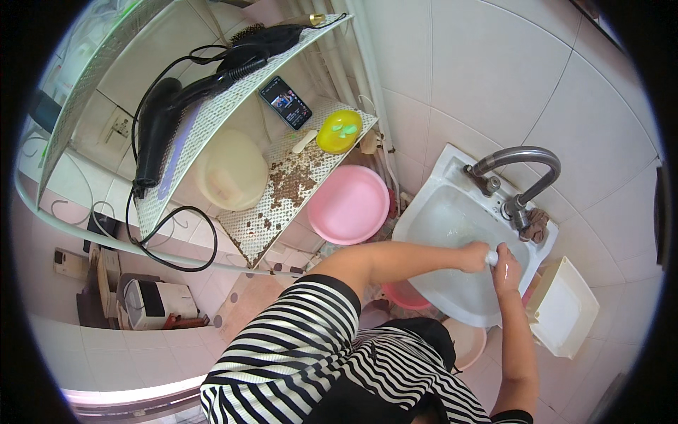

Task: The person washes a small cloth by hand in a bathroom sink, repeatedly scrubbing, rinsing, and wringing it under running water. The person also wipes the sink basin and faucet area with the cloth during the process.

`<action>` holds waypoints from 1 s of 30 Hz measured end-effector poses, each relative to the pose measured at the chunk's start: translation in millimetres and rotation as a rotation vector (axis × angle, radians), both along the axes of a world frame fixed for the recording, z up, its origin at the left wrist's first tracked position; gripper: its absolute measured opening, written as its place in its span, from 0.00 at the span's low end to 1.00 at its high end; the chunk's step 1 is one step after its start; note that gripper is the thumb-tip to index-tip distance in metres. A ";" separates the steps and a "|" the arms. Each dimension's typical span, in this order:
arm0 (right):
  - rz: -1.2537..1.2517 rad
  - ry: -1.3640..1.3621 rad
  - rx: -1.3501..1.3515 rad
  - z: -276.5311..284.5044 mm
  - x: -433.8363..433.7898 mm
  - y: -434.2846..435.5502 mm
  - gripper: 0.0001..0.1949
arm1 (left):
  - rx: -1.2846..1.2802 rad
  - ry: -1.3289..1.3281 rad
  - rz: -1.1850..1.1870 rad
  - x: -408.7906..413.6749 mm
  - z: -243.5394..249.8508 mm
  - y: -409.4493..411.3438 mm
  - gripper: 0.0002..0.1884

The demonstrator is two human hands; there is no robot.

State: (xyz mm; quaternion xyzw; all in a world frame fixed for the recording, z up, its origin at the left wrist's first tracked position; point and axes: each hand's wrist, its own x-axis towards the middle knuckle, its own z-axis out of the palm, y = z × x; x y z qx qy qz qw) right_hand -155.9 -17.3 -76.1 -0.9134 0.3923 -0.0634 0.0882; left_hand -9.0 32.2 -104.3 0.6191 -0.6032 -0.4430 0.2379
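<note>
My left hand [474,256] and my right hand [506,269] are close together over the white washbasin [439,212]. Between them is a small white object [491,258], mostly covered by the fingers; its kind cannot be told. Both hands are closed around it, the left from one side and the right from the other. The right hand looks wet. Beyond the hands, a curved metal faucet [537,153] rises from the basin's back edge, and a brown cloth [536,225] lies by its base. Whitish, cloudy water appears to stand in the basin.
A perforated metal shelf [254,212], rusty in places, holds a phone [286,103], a yellow soap dish [327,139] and a pale basin [233,169]. Black hair dryers [159,122] lie above. A pink basin [348,204] is below; a cream plastic container [569,312] stands right of the sink.
</note>
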 end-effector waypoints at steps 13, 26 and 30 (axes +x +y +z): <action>-0.260 -0.581 0.282 -20.1 -5.4 12.0 0.19 | 0.837 1.373 0.166 28.5 49.9 -17.2 0.21; -0.064 -2.144 3.019 85.4 70.1 87.9 0.11 | -0.990 0.206 0.316 30.6 49.9 14.5 0.16; -0.025 -2.103 3.154 84.7 68.2 96.4 0.16 | -1.184 -0.007 0.145 49.9 78.0 8.3 0.11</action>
